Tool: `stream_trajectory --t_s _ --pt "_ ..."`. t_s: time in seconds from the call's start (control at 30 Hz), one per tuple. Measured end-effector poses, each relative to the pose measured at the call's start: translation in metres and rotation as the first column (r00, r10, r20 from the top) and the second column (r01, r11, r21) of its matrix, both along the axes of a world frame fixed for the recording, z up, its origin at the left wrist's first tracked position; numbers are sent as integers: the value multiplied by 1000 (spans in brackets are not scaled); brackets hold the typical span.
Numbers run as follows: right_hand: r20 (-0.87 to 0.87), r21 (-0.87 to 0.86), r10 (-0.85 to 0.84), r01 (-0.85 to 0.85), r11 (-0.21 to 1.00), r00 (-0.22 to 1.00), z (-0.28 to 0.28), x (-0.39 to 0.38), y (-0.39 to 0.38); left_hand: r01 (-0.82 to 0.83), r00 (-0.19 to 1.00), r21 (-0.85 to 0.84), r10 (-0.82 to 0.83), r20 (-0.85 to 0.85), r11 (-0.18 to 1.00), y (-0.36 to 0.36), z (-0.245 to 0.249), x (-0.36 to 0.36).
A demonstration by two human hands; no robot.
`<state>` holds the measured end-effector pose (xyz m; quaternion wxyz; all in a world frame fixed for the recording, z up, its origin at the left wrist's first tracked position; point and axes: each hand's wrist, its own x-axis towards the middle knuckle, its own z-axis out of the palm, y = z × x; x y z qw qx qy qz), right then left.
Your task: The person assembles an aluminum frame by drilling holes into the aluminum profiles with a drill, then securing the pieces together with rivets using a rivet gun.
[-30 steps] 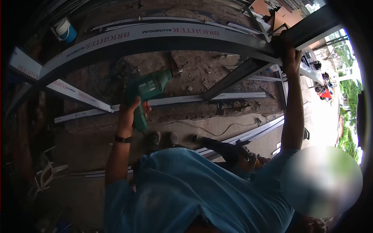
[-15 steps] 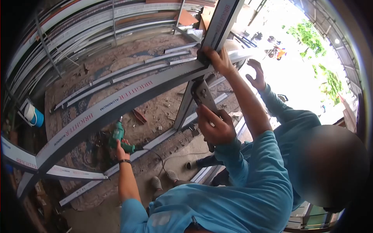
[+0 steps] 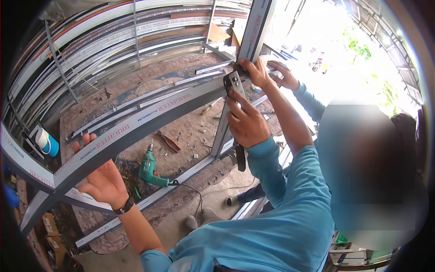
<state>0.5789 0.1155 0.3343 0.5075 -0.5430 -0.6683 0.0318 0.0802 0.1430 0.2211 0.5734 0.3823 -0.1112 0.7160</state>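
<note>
My left hand (image 3: 106,183) is raised at the long aluminum beam (image 3: 149,113), palm up with its fingers spread, partly hidden behind the beam and holding nothing. My right hand (image 3: 257,72) grips the upright aluminum post (image 3: 253,34) where it meets the beam. A green drill (image 3: 148,168) lies on the worktable, right of my left wrist, with its cord running off. Just below my right hand, a co-worker's hand (image 3: 248,122) holds a metal tool (image 3: 233,84) against the joint. The co-worker's other hand (image 3: 283,76) is beyond the post.
Red-handled pliers (image 3: 170,141) and scraps lie on the worktable (image 3: 122,88), with thin metal strips behind the beam. Racks of long profiles (image 3: 99,41) line the back. A blue and white jug (image 3: 47,143) stands left. A co-worker's sleeve (image 3: 267,165) is close on the right.
My left hand has let go of the drill and moved up and left to the beam. The co-worker's tool has moved up to the joint, and their far hand has come closer to the post.
</note>
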Motion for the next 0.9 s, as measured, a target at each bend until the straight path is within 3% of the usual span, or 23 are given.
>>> stream_trajectory --t_s 0.07,0.17,0.2,0.3,0.4,0.5,0.9 --pt "69 4 -7 7 1000 998 0 6 1 -74 997 -182 75 -4 981 11 2 -6" --pt "134 46 -1 -5 999 991 1 8 -2 51 998 -15 -51 -24 999 26 -2 -11" --pt "153 64 5 -15 998 988 2 7 -4 30 999 -85 -31 -9 996 18 8 -7" --pt "65 28 -8 6 1000 998 4 0 -8 34 999 -57 -35 -22 998 20 5 -9" --pt "25 90 -3 1 996 1000 -1 1 -6 -78 996 -157 70 -59 984 13 11 -5" --pt "16 103 19 -21 994 1000 0 -4 -9 14 998 -52 -17 -60 999 16 5 -12" --pt "22 104 -19 16 994 1000 -3 -1 -11 3 998 -51 -6 -62 999 14 4 -12"
